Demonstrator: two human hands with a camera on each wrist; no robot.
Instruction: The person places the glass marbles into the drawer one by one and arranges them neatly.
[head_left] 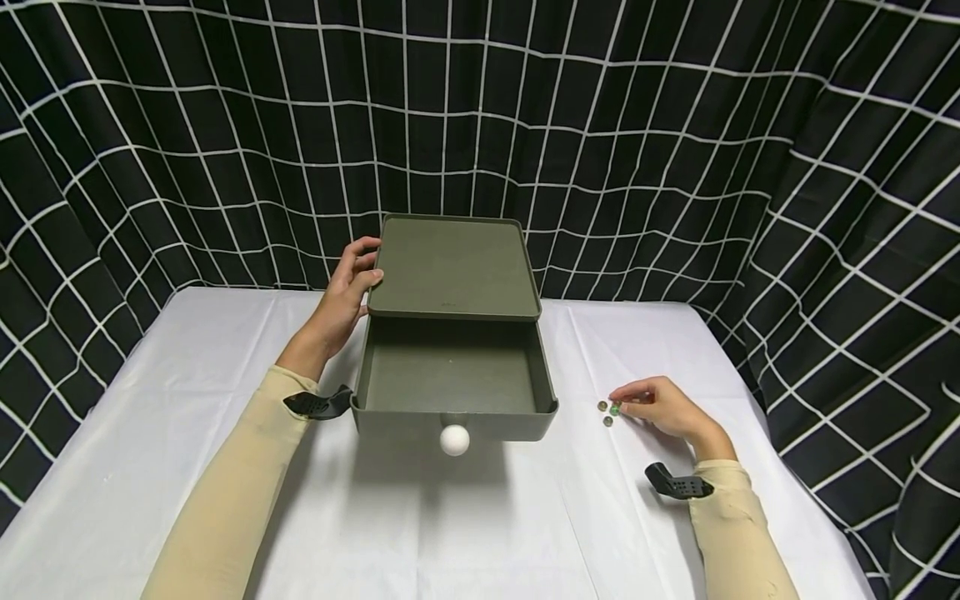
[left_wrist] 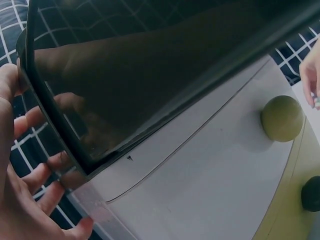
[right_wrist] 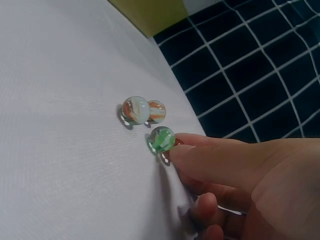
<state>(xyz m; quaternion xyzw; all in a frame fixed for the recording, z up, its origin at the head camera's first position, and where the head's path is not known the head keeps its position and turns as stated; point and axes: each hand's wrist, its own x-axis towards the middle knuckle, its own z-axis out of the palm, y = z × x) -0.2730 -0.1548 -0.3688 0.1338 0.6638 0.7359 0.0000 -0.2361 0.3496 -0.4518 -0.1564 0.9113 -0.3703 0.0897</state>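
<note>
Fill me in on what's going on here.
A person's left hand rests against the side of a dark green box with its drawer open. The right hand has thumb and forefinger at a green marble on the white cloth; whether they grip it is hard to tell. Two orange-and-white marbles lie close by.

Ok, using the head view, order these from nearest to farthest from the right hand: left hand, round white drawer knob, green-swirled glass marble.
1. Green-swirled glass marble, close by the right hand.
2. Round white drawer knob, near the middle.
3. Left hand, over on the left side.
</note>
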